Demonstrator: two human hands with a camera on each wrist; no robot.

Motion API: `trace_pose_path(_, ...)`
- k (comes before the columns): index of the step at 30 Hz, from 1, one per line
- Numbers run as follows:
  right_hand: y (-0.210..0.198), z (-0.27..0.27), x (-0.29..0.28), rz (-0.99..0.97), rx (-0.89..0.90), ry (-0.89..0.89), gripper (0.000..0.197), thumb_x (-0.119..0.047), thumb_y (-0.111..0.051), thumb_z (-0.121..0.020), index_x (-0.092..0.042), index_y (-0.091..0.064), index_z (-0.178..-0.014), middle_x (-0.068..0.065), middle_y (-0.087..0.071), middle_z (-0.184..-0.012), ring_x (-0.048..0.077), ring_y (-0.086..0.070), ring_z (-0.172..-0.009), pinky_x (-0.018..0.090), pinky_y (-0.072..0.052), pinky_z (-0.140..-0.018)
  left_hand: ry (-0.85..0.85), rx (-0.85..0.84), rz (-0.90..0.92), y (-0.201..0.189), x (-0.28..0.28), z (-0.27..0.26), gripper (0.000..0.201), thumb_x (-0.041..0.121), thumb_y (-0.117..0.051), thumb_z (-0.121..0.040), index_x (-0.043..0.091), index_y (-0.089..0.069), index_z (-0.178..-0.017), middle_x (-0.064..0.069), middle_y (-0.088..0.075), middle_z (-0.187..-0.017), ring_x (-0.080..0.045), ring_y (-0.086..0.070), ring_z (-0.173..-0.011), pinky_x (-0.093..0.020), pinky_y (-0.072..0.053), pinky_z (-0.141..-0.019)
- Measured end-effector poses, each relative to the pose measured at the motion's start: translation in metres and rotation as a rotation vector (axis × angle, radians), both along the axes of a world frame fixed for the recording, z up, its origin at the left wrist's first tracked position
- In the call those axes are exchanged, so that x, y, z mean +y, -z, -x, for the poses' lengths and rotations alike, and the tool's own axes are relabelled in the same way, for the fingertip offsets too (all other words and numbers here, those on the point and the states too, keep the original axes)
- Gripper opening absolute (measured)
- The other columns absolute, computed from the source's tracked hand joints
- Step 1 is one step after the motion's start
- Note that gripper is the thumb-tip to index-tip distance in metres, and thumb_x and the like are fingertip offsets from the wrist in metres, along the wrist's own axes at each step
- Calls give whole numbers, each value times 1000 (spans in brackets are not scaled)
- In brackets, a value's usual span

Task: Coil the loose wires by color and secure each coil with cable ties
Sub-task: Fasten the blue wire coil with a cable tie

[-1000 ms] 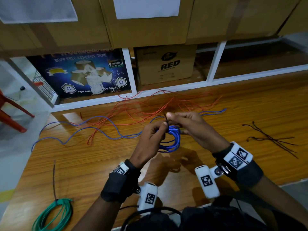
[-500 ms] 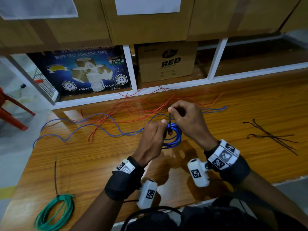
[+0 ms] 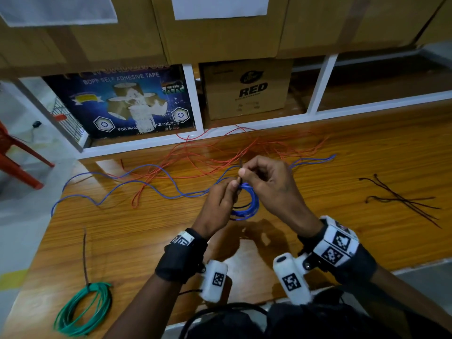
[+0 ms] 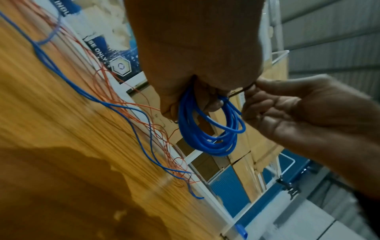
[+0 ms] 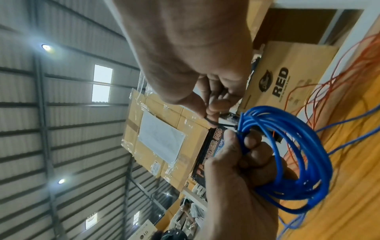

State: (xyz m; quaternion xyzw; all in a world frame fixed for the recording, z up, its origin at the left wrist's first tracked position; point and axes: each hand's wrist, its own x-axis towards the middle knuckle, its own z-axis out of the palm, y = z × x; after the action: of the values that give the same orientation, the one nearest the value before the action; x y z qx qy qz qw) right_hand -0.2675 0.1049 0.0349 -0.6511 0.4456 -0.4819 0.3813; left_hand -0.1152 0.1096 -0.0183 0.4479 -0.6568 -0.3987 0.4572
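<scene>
On the left end of the wooden counter (image 3: 122, 228), near the front edge, lies a green wire coil (image 3: 83, 309). A dark tie (image 3: 85, 260) is round it, and the tie's long tail sticks up toward the back. Behind that, long blue loose wires (image 3: 117, 184) wave across the counter from the left edge toward the middle. A heap of thin red wires (image 3: 195, 162) lies spread out behind them, near the white shelf frame (image 3: 195, 106). In the shelf stand a blue tape box (image 3: 122, 101) and a brown box (image 3: 247, 89) with the word RED on it.

In the middle, above the counter, the person holds up a blue wire coil (image 3: 249, 204). The left hand (image 3: 220, 204) has its fingers curled round the top of the coil and grips it. The coil hangs down below that hand. A thin black cable tie (image 5: 224, 126) goes round the blue strands at the top. The right hand (image 3: 269, 182) is just beside the left one, almost touching it. Its thumb and fingers (image 5: 213, 108) pinch the tail of the cable tie, and the tail points up past the fingertips.

Far to the right, well apart from the hands, a small bunch of spare black ties (image 3: 403, 199) lies crossed on the counter
</scene>
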Motion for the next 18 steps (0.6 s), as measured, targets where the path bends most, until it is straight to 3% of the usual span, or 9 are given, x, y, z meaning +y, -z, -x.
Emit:
trace_pose_path(5,12,-2,9,-42,79,-45,11,-10,-71,-92,-14,-72,-81,-5,-71,-71,3,-63,-66,25,-48,-64,-39,-87,16,16,-4,-4,40,31,-36,-106,10,-52,-76,14,-42,-61,-3,-34,-57,-26,-28,-55)
trace_pose_path(8,15,9,-3,-47,85,-70,10,-17,-70,-94,-15,-73,-84,-8,-71,-73,2,-63,-67,28,-49,-66,8,-43,-44,21,0,-3,35,32,-37,-106,18,-48,-76,14,-42,-61,-4,-34,-55,-25,-27,-54)
trace_pose_path(11,16,15,-10,-34,87,-74,9,-27,-71,-95,-18,-75,-95,-6,-75,-87,10,-71,-83,37,-57,-75,36,18,-85,17,5,-1,33,30,-37,-106,18,-47,-77,15,-42,-61,-4,-33,-55,-24,-28,-54)
trace_pose_path(14,21,18,-9,-23,144,-89,11,-20,-75,-92,-19,-78,-103,-9,-77,-95,10,-74,-92,42,-61,-81,56,12,-74,9,6,1,30,28,-37,-105,16,-48,-80,17,-43,-61,0,-34,-55,-18,-30,-54)
trace_pose_path(18,24,20,-14,-31,153,-39,10,-12,-75,-90,-20,-80,-90,-6,-79,-89,10,-75,-84,43,-62,-77,53,-38,-31,4,9,1,34,25,-38,-107,5,-52,-83,15,-45,-65,0,-39,-58,-17,-33,-57)
